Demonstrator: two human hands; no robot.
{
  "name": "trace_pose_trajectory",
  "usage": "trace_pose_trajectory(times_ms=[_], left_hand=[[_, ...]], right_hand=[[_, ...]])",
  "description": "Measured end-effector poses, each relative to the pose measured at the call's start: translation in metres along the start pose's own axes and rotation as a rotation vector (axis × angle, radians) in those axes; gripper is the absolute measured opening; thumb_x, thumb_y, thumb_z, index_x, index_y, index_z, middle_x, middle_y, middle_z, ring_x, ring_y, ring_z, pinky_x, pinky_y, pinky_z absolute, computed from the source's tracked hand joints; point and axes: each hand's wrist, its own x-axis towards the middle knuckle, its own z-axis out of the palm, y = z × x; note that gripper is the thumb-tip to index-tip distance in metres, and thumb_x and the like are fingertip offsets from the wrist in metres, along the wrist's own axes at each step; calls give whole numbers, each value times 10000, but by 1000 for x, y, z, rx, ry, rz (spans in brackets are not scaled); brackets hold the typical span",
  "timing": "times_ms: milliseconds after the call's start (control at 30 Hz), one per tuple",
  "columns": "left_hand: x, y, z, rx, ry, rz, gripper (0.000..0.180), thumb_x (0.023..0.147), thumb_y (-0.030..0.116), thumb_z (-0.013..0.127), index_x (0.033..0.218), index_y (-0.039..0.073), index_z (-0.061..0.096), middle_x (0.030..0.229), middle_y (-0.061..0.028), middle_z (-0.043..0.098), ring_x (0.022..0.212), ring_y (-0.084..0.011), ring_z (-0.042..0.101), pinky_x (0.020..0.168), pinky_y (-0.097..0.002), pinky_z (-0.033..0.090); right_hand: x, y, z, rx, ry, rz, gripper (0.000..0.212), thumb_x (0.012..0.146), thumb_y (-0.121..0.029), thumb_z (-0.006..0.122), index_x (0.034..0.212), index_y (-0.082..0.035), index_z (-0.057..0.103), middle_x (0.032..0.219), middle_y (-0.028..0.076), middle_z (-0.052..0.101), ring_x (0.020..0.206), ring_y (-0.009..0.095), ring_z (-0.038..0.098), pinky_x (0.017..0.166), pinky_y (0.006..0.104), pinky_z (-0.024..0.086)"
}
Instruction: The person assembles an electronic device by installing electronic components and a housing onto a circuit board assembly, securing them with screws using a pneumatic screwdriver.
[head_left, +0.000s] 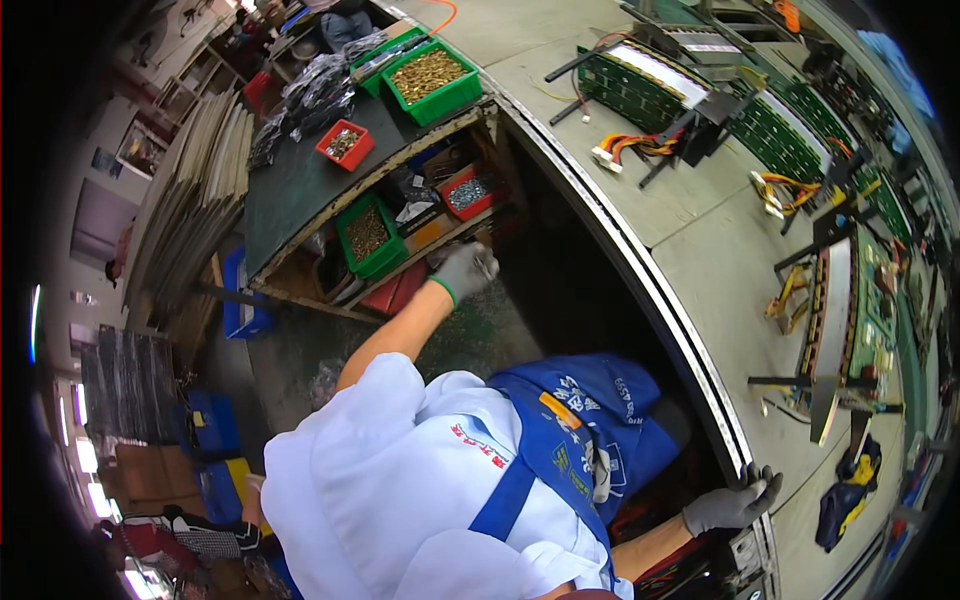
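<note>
My left hand, in a grey glove with a green cuff, is in front of the shelf under a dark bench. Its fingers are curled together; a small pale glint shows at the tips, too small to name. Nearest to it are a green bin of small brassy fasteners and a red bin of silvery ones. My right hand, also in a grey glove, rests on the metal rail along the worktable's edge. Its fingers are somewhat apart, with nothing visible in them.
On the bench top stand a green bin of brass-coloured parts and a small red bin. Green circuit boards with cable bundles lie across the worktable. Stacked panels lean left; another person is lower left.
</note>
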Motion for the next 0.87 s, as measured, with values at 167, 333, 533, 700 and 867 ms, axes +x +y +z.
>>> trace_pose_trajectory(times_ms=[167, 333, 533, 700, 867], left_hand=[[10, 202, 26, 321, -134, 735, 226, 958, 281, 590, 831, 95, 576, 802, -78, 611, 786, -237, 622, 725, -411, 537], [-19, 388, 58, 366, 294, 1001, 455, 1010, 494, 465, 989, 64, 613, 897, -94, 647, 811, -272, 627, 786, -445, 529], [20, 434, 30, 544, 571, 813, 676, 1001, 590, 400, 1263, -8, 577, 1099, -133, 676, 900, -277, 646, 741, -399, 527], [37, 404, 37, 1792, 1046, 944, 741, 898, 654, 488, 1282, 31, 603, 1342, -238, 562, 1271, -373, 530, 1002, -473, 447], [22, 352, 81, 1581, 1404, 635, 983, 842, 782, 485, 1546, 121, 303, 1612, -192, 223, 1418, -410, 357, 1118, -548, 330]], right_hand=[[11, 0, 2, -25, -21, -12, 323, 1011, -106, 465, 1281, 32, 575, 1138, 170, 640, 914, 240, 654, 816, 329, 547], [19, -4, 10, -86, 26, -25, 339, 1019, -119, 462, 1289, 61, 559, 1122, 179, 643, 894, 243, 643, 818, 342, 537], [23, 0, 14, -139, 24, -51, 336, 1028, -117, 451, 1301, 50, 550, 1135, 187, 645, 905, 246, 651, 825, 346, 551], [35, 7, -1, -155, 70, -44, 327, 1025, -117, 457, 1295, 29, 570, 1156, 171, 648, 925, 236, 656, 819, 341, 547], [40, 7, 9, -194, 0, 6, 353, 1031, -132, 467, 1346, 6, 548, 1203, 168, 634, 975, 250, 645, 855, 365, 545]])
